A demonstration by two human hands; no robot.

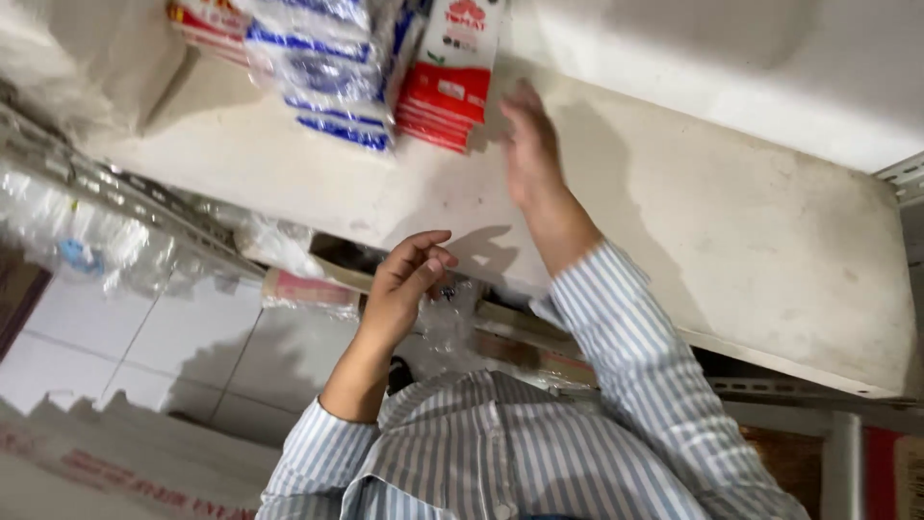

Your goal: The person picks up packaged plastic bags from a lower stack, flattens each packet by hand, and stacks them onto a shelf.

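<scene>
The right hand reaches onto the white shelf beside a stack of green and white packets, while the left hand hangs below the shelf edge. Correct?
Not quite: the head view shows the packets beside the right hand are red and white, not green. The rest holds: it is over the white shelf, left hand below the edge.

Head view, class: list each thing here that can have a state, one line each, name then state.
Right hand: open, fingers spread, blurred, beside the red and white packets.
Left hand: loosely curled, empty, below the shelf edge.
Red and white packets: stacked on the shelf.
Blue and white bags: piled on the shelf.
</scene>
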